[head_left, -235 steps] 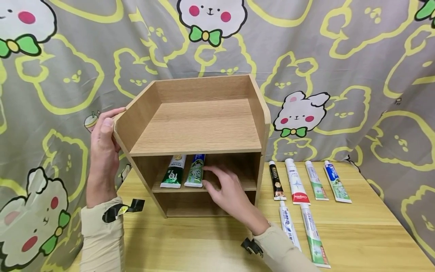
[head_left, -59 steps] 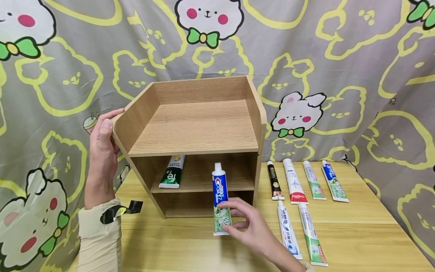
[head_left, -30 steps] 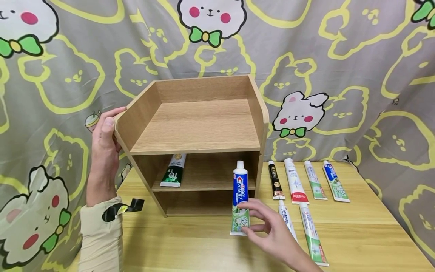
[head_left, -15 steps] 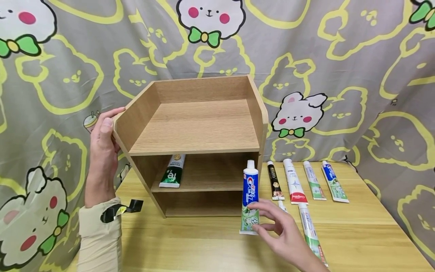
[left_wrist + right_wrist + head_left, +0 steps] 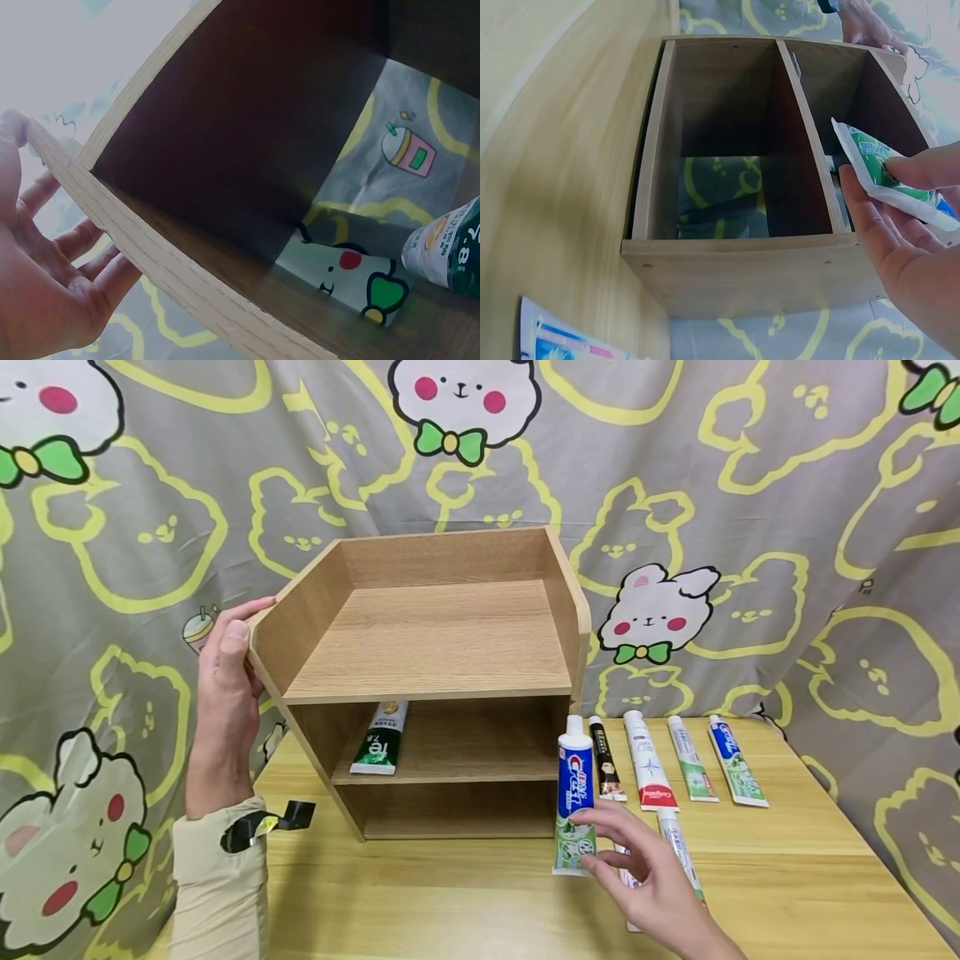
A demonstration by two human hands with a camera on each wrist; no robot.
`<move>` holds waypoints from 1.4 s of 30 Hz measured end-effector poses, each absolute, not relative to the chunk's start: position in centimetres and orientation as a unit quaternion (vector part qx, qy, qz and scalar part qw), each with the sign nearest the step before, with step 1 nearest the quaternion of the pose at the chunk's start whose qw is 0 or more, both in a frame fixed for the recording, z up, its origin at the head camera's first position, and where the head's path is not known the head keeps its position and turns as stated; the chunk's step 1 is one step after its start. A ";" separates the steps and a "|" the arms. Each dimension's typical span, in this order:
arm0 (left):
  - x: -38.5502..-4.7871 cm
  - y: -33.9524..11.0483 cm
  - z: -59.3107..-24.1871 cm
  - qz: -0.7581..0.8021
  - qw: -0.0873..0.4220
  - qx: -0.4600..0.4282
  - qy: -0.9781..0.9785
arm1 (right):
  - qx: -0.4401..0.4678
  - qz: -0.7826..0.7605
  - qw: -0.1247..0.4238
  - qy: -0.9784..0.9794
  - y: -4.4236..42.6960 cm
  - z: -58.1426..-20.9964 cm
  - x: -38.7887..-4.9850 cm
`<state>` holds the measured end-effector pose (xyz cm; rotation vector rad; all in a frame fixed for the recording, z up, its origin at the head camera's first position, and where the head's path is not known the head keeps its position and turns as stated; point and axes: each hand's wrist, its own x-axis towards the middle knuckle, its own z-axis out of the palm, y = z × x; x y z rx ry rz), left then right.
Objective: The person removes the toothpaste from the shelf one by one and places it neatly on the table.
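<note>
My left hand (image 5: 231, 681) grips the upper left side panel of a small wooden shelf (image 5: 442, 639); in the left wrist view the fingers (image 5: 79, 244) lie along the panel's outer face. Between thumb and fingers, my right hand (image 5: 648, 877) pinches the green lower end of a blue and green Crest toothpaste tube (image 5: 575, 785). This tube is upright, cap up, in front of the shelf's right side. A green and white toothpaste tube (image 5: 381, 739) lies at the left of the middle compartment. The right wrist view shows the pinched tube's bottom edge close up.
On the table (image 5: 810, 877) right of the shelf lie a black tube (image 5: 606, 758), a Colgate tube (image 5: 648, 760), a white and green tube (image 5: 692, 758) and a Crest tube (image 5: 737, 762). My right hand partly covers two nearer tubes. A patterned curtain (image 5: 480, 485) hangs behind.
The Crest tube that stood beside the green tube in the middle compartment has been taken out by my right hand and carried rightward. My left hand has stayed on the shelf.
</note>
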<state>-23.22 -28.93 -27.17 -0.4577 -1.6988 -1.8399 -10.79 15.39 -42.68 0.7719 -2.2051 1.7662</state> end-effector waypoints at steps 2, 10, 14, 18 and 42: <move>-23.2 -29.0 -27.2 -0.692 0.294 -0.172 -0.636 | 0.251 0.595 0.103 -0.757 15.7 -42.7 -10.6; -23.3 -29.1 -27.2 -0.692 0.289 -0.182 -0.636 | 0.187 0.568 0.096 -0.795 17.0 -42.8 -10.0; -23.4 -29.2 -27.2 -0.694 0.289 -0.185 -0.632 | 0.183 0.561 0.106 -0.800 17.5 -43.0 -10.0; -23.5 -29.2 -27.2 -0.695 0.289 -0.182 -0.633 | 0.182 0.564 0.102 -0.799 18.0 -43.2 -10.1; -23.3 -29.1 -27.2 -0.703 0.285 -0.175 -0.627 | 0.084 0.522 0.110 -0.842 22.1 -44.6 -9.2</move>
